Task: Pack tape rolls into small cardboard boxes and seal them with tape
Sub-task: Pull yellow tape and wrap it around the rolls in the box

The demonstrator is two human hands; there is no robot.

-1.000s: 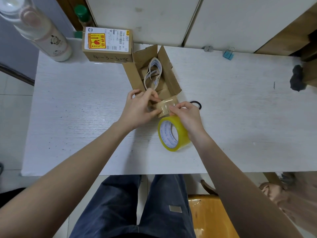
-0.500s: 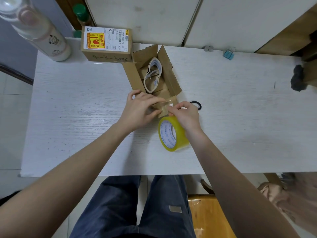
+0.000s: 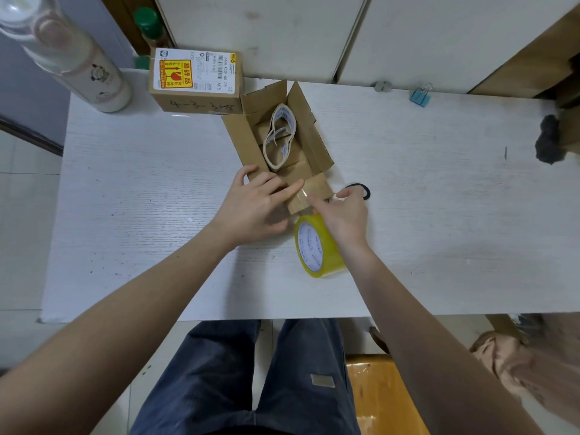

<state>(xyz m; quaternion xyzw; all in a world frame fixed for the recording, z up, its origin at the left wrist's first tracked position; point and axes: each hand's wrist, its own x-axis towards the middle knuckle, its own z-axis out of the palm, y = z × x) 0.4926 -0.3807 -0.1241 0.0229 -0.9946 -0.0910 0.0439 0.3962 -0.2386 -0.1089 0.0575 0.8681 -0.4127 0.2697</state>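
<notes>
Cardboard makes up the small box (image 3: 309, 196) at the middle of the white table (image 3: 141, 189), lying just below the near end of a larger open carton (image 3: 241, 136) that holds a flattened tape roll (image 3: 279, 133). The left hand (image 3: 254, 205) rests on the small box's left side, its fingers laid across the top and the index finger stretched out along a strip of clear tape; half a second ago that finger was more bent and sat closer to the other hand. The right hand (image 3: 343, 211) pinches the tape at the box's right edge between thumb and fingertips, and it has shifted a little to the right since the earlier frame, so more of the brown top now shows between the two hands. Below the right wrist the yellow-tinted packing tape roll (image 3: 317, 246) stands on edge on the table, touching the near side of the box, about where it stood before. A black hair tie (image 3: 365, 191) lies just right of the right hand. At the far edge sit a sealed labelled box (image 3: 196, 81), a pale bottle (image 3: 78, 64) and a blue binder clip (image 3: 420, 96), all unmoved.
</notes>
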